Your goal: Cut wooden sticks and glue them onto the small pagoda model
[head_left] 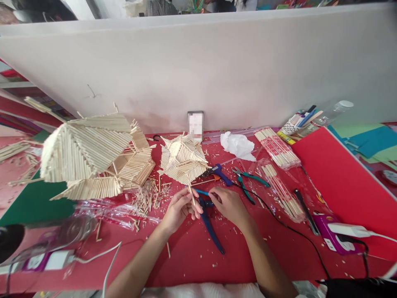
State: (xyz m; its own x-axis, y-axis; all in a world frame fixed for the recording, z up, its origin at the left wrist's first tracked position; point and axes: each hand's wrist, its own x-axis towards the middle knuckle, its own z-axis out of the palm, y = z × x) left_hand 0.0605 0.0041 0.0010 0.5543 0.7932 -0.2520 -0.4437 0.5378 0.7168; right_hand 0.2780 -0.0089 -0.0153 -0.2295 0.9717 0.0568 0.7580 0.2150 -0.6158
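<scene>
At the centre of the red tabletop (192,265), the left hand (181,207) grips a thin wooden stick (191,196) between thumb and fingers. The right hand (228,203) pinches the end of a slender blue rod (201,192), fingertips together. Just beyond the stick sits a peaked stick-built roof (183,155); contact between them cannot be determined. A blue-handled tool (211,231) lies below the hands.
</scene>
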